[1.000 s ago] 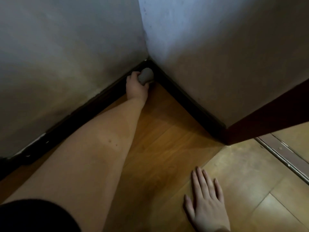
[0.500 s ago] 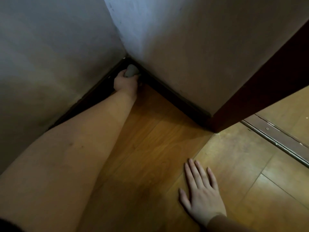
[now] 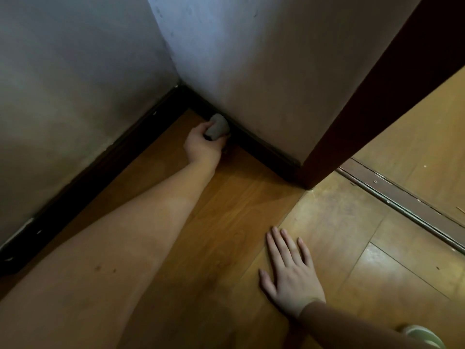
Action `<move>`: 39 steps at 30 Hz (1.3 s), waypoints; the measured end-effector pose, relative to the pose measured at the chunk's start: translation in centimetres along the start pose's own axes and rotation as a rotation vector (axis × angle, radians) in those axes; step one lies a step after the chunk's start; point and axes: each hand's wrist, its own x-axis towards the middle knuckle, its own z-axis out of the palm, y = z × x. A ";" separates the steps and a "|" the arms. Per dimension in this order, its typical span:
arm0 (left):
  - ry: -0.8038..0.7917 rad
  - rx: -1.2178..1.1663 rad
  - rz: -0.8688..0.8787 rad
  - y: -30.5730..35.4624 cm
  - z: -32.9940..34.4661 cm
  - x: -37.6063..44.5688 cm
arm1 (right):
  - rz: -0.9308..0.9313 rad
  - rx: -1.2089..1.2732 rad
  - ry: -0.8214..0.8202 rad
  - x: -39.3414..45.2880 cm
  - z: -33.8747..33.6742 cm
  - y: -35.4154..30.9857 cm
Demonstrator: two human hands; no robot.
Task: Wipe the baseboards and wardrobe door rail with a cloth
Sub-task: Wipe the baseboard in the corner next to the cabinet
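Grey cloth [image 3: 217, 128]: soft, light, wadded; we judge a whole-fist hold suits it. Left hand [image 3: 204, 145] grips it against the dark baseboard [image 3: 264, 149]. Right hand [image 3: 289, 272] flat, fingers spread, on the floor [image 3: 226, 197].

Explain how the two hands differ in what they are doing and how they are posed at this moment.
The left hand grips a grey cloth and holds it against the dark baseboard; the right hand holds nothing. The left hand's fingers curl round the cloth; the right hand's fingers lie straight and spread, palm down on the wooden floor. The left hand reaches far toward the wall; the right hand stays close to the person. Both hands are low, at floor level.
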 end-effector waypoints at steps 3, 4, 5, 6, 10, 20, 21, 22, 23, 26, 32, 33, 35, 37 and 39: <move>-0.084 0.024 0.022 -0.7 0.1 -1.8 | 0.007 0.005 0.001 0.0 0.0 0.0; -0.126 0.018 0.020 -1.0 0.2 -2.3 | 0.006 0.002 0.005 0.1 -0.1 0.0; -0.170 0.018 0.016 -1.3 0.3 -2.9 | 0.004 0.000 0.009 0.1 -0.1 -0.1; -0.209 0.025 0.011 -1.5 0.4 -3.3 | 0.003 -0.002 0.011 0.0 -0.1 -0.1; -0.274 0.029 0.033 -2.1 0.6 -4.8 | 0.016 0.011 0.004 0.0 0.2 0.0; -0.394 0.122 0.137 -1.7 1.4 -7.7 | 0.017 0.045 0.008 0.0 0.5 0.0; -0.417 0.137 0.146 -1.6 1.6 -8.1 | 0.015 0.048 0.011 0.0 0.5 0.1; -0.435 0.146 0.154 -1.6 1.7 -8.4 | 0.014 0.050 0.013 0.0 0.5 0.1; -0.449 0.154 0.160 -1.5 1.7 -8.6 | 0.013 0.052 0.013 0.0 0.5 0.1; -0.522 0.215 0.200 -1.2 1.6 -9.0 | 0.015 0.046 0.005 0.0 0.5 0.1; -0.704 0.248 0.196 -0.1 1.3 -8.4 | 0.021 0.029 0.002 0.0 0.6 0.1; -0.753 0.238 0.183 0.1 1.0 -8.0 | 0.023 0.028 0.002 0.0 0.5 0.2; -0.812 0.215 0.175 0.7 0.6 -7.4 | 0.026 0.026 -0.007 0.0 0.5 0.2; -0.787 0.162 0.151 1.1 0.1 -6.6 | 0.027 0.026 -0.010 0.0 0.6 0.2; -0.738 0.110 0.110 1.1 -0.8 -5.6 | 0.029 0.020 -0.023 0.0 0.6 0.2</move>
